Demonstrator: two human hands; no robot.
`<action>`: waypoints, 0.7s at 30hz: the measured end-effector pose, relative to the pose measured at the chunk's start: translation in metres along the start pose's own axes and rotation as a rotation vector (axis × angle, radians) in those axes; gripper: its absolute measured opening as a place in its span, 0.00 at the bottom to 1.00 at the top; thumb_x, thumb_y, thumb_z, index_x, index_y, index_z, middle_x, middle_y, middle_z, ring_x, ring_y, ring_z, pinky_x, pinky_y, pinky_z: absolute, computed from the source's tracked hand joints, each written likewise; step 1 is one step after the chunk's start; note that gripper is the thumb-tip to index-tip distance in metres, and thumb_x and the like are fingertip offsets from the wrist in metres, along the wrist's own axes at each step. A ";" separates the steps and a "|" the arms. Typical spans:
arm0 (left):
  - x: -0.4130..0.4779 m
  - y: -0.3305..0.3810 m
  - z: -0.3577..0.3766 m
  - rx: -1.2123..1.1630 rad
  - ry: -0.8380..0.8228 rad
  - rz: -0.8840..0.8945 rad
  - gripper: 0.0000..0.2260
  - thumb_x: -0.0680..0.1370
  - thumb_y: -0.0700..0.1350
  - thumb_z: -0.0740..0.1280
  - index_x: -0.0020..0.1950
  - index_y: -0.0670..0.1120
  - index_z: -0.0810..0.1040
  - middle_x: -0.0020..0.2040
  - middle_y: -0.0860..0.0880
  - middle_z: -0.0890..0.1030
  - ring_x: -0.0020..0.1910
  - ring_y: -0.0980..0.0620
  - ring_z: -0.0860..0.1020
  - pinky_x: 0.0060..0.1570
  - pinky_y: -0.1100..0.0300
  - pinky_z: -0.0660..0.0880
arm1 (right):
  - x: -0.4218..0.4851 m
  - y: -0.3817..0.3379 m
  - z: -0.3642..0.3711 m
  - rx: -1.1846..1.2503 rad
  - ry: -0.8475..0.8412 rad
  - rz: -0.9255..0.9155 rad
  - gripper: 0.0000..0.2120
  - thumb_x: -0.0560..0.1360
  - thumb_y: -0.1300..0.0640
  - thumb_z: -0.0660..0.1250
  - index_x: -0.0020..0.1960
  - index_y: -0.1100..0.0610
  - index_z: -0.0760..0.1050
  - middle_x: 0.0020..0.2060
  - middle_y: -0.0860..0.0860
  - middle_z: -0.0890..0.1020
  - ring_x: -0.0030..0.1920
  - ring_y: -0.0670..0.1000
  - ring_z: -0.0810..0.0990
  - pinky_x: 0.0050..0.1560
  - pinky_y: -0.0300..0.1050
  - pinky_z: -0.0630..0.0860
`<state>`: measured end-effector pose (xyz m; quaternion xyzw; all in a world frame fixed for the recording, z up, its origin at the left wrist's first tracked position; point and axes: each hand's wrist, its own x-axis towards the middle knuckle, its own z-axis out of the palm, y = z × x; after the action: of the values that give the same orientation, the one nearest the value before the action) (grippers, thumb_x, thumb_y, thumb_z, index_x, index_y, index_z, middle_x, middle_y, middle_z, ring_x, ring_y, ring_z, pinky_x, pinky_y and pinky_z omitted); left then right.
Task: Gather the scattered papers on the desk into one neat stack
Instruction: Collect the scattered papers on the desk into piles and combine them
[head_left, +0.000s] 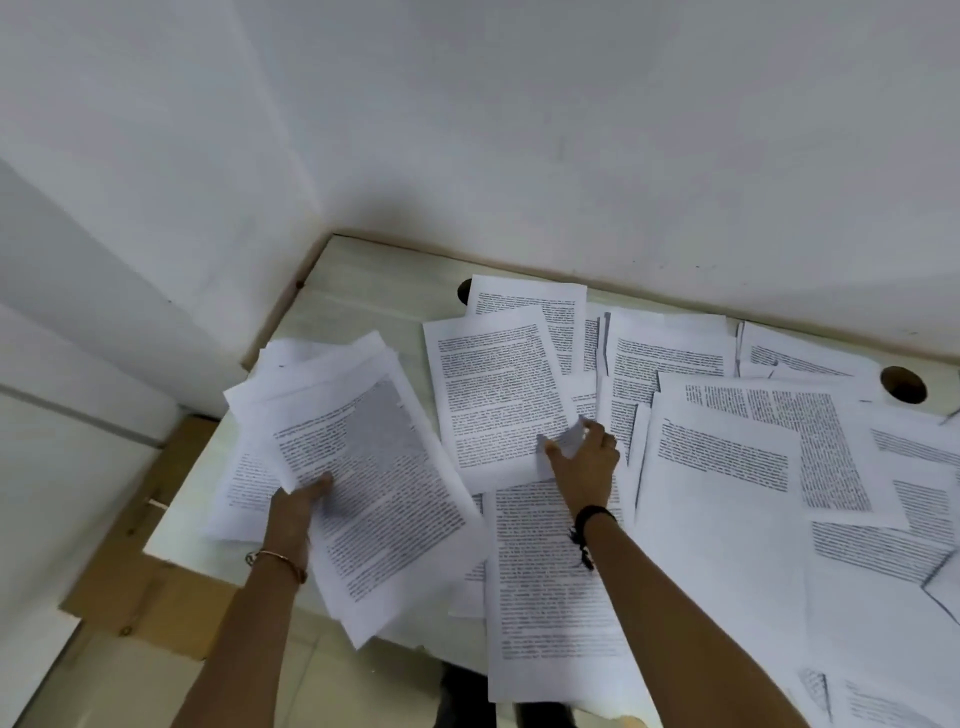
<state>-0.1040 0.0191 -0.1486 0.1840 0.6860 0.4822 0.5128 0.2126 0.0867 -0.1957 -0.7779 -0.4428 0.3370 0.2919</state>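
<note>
A fanned bundle of papers (374, 467) is gripped by the left hand (296, 512), thumb on top, and hangs partly over the near left edge of the desk (353, 280). Its long axis runs from far left to near right. In the middle, the near corner of one sheet (493, 395) is pinched and curled up by the right hand (589, 460). This sheet points almost straight away, text head far. It should be lifted cleanly, turned to the bundle's direction and laid on top. More loose papers (753, 467) lie overlapped on the right, at mixed angles.
</note>
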 end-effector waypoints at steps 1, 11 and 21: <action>0.003 -0.002 0.001 0.006 -0.012 -0.006 0.18 0.75 0.36 0.67 0.65 0.39 0.74 0.60 0.40 0.78 0.58 0.40 0.76 0.62 0.42 0.71 | 0.007 -0.001 0.002 -0.047 -0.022 -0.003 0.34 0.71 0.53 0.74 0.71 0.60 0.64 0.64 0.61 0.69 0.66 0.61 0.66 0.59 0.57 0.71; 0.028 -0.014 0.013 0.020 -0.041 -0.146 0.18 0.73 0.36 0.70 0.63 0.39 0.76 0.60 0.41 0.79 0.58 0.41 0.77 0.63 0.42 0.71 | -0.005 0.016 -0.017 0.236 -0.052 0.259 0.13 0.75 0.57 0.66 0.59 0.55 0.76 0.49 0.50 0.81 0.47 0.52 0.78 0.45 0.39 0.75; 0.014 -0.031 0.044 0.037 -0.103 -0.166 0.19 0.73 0.36 0.69 0.64 0.38 0.74 0.60 0.40 0.78 0.57 0.42 0.77 0.63 0.45 0.71 | -0.063 0.058 -0.079 -0.389 0.077 0.153 0.16 0.76 0.46 0.58 0.40 0.57 0.75 0.40 0.52 0.79 0.44 0.56 0.77 0.46 0.50 0.77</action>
<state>-0.0634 0.0361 -0.1828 0.1607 0.6804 0.4152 0.5821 0.2787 -0.0073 -0.1754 -0.8634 -0.4275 0.2363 0.1263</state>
